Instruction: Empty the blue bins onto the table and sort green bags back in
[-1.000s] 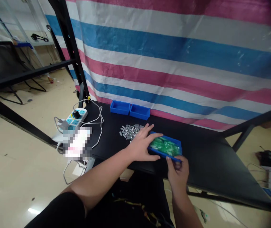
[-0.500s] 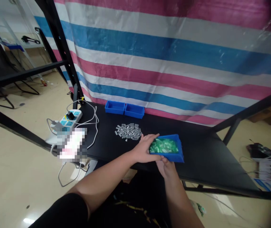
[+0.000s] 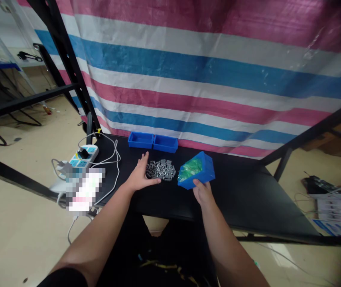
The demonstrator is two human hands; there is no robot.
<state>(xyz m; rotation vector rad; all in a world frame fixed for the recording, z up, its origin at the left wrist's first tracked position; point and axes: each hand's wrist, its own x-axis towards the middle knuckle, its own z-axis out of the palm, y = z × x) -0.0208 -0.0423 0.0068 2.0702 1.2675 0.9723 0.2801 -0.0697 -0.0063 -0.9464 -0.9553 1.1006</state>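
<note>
Blue bin of green parts, head view: tilted up on its edge, mouth toward the pile of small metal pieces just left of it, gripped from below by the right hand. Left hand, open and flat, rests on the worktop, touching the pile's left side. Two empty blue bins lie beyond.
</note>
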